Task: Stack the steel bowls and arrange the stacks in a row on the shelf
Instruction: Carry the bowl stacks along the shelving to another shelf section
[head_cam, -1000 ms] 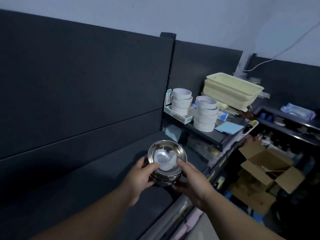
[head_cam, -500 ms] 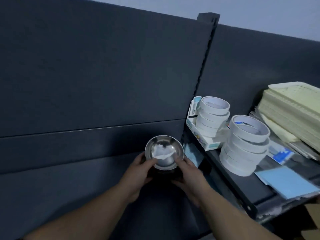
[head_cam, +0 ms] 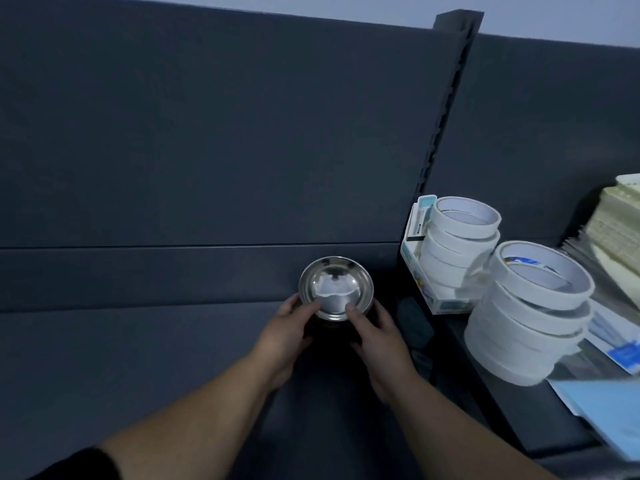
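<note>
Dark shelf (head_cam: 138, 368), grey panel (head_cam: 207, 150) (steel bowls (head_cam: 336, 287) nearby)

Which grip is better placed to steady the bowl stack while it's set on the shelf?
Left, marginally. Both grips hold the bowl stack, but the left grip has bare shelf beside it, while the right grip is crowded by the neighbouring tape rolls.

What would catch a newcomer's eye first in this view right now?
The shiny steel bowl at centre stands out against the dark shelf, with the left hand and right hand holding it from either side. To the right, two stacks of white tape rolls sit on the neighbouring shelf.
</note>
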A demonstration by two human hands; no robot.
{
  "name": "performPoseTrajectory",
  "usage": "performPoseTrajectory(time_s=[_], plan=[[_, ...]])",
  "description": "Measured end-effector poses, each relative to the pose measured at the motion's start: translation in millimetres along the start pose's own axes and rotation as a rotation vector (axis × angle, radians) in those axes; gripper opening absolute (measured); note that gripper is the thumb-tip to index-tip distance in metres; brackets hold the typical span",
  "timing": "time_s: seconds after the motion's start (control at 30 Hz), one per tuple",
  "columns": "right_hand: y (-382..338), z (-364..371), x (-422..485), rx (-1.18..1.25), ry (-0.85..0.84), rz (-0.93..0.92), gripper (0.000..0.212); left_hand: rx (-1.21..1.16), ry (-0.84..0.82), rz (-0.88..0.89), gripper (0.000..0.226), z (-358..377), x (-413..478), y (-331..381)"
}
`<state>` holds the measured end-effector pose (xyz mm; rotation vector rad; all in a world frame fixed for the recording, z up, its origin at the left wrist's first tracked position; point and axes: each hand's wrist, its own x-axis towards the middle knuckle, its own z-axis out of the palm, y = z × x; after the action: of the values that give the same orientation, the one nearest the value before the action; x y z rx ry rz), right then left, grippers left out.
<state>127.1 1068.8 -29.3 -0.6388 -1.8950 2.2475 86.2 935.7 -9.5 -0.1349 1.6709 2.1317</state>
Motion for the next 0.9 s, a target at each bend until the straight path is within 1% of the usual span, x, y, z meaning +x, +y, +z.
performPoseTrajectory(time_s=[0.1, 0.17, 0.2, 0.23, 0.33, 0.4, 0.5, 0.6, 0.67, 0.8, 0.9], plan=[[11, 2, -13, -0.06, 0.06, 0.011, 0.085, 0.114, 0.012, 0.004, 0.052, -18, -10, -4], [25, 6, -25, -0.124, 0.102, 0.026, 0.089, 0.323, 0.074, 0.047, 0.065, -38, -23, -8], [30, 12, -34, -0.166, 0.12, 0.045, 0.093, 0.445, 0.107, 0.074, 0.068, -52, -32, -9], [35, 19, -43, -0.204, 0.121, 0.067, 0.093, 0.558, 0.129, 0.101, 0.07, -68, -43, -9], [40, 62, -80, -0.36, 0.071, 0.068, 0.07, 0.766, 0.166, 0.145, 0.071, -123, -86, -4], [43, 104, -106, -0.475, -0.026, 0.034, 0.064, 0.859, 0.231, 0.17, 0.07, -170, -117, 2], [52, 183, -151, -0.644, -0.225, -0.05, 0.066, 0.97, 0.356, 0.208, 0.07, -257, -168, 13], [70, 277, -205, -0.799, -0.417, -0.119, 0.07, 0.982, 0.501, 0.189, 0.072, -356, -238, 21], [85, 337, -243, -0.861, -0.524, -0.167, 0.068, 0.991, 0.601, 0.166, 0.072, -420, -288, 23], [121, 442, -318, -1.027, -0.747, -0.305, 0.065, 1.051, 0.767, 0.026, 0.072, -530, -392, 15], [140, 502, -365, -1.142, -0.884, -0.388, 0.061, 1.047, 0.85, -0.11, 0.073, -591, -456, 5]])
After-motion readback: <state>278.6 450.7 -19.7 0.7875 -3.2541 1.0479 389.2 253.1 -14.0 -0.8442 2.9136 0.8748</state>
